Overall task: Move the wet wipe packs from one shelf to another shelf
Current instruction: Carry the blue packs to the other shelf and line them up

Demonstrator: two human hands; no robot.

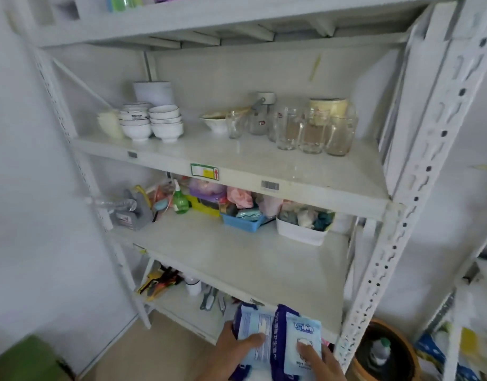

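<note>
We are looking at a white metal shelving unit (418, 193). Its upper shelf (236, 158) is carrying stacked white bowls (151, 122) on the left and glass mugs (311, 133) on the right. The middle shelf (236, 259) is holding a green spray bottle (180, 200), a blue tray (243, 222) and a white bin (301, 232) along the back, its front lying bare. The lowest shelf (179, 306) is bearing a white cup (193, 287) and utensils (209, 298).
</note>
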